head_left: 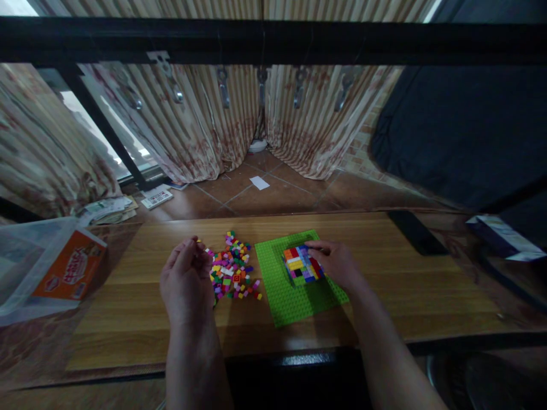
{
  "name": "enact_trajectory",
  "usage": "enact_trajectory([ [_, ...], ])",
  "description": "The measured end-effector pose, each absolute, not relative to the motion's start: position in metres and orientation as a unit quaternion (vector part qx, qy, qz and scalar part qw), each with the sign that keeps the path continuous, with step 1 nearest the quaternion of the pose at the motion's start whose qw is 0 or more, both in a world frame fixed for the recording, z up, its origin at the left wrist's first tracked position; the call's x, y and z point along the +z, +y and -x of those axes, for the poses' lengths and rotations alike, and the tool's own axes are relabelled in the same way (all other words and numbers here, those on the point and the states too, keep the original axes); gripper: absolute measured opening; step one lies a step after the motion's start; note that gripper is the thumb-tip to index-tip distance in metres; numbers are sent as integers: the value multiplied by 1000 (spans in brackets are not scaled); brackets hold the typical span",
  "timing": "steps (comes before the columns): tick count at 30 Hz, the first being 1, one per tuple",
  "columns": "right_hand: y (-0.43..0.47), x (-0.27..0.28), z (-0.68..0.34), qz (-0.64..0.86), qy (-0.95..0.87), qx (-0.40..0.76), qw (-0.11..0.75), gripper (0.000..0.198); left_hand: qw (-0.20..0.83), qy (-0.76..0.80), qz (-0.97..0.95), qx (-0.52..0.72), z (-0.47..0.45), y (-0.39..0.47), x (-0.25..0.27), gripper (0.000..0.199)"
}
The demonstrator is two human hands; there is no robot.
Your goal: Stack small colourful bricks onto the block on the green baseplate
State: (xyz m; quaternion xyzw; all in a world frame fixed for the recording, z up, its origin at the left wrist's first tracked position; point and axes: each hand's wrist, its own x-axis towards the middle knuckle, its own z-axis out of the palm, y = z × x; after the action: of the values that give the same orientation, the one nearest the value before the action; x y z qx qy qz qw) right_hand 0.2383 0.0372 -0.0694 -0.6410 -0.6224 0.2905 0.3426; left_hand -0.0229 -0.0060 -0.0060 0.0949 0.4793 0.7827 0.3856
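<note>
A block built of multicoloured toy bricks (294,263) stands on a green studded baseplate (282,304). My right hand (337,263) reaches over its right side, thumb and fingers closed against the top right edge of the block. Left of the baseplate, a loose pile of small coloured toy bricks (231,270) is spread on the wood. My left hand (188,265) is held up at the pile's left edge with its fingers curled into a pinch. A speck of yellow shows by the fingertips, but what they hold is too small to make out.
A wooden tabletop (141,285) carries all this, with a black phone (416,232) at its far right. To the left stands a clear plastic bin (29,239) with an orange label. A carton (506,236) lies at right. Curtains (213,125) hang behind a dark rail (273,42).
</note>
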Motion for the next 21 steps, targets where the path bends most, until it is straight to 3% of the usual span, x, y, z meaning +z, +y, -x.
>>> enact_trajectory([
  [4,38,-67,-254,621,-593,297,417,36,379,474,-100,789,23,-6,-6,16],
  [6,35,-62,-262,602,-614,297,414,44,383,476,-101,785,22,-5,-5,16],
  [14,17,-54,-255,487,-768,352,222,93,386,479,-96,783,21,-4,-7,17],
  [21,22,-66,-256,541,-767,285,193,91,386,476,-103,784,24,-8,-9,22],
])
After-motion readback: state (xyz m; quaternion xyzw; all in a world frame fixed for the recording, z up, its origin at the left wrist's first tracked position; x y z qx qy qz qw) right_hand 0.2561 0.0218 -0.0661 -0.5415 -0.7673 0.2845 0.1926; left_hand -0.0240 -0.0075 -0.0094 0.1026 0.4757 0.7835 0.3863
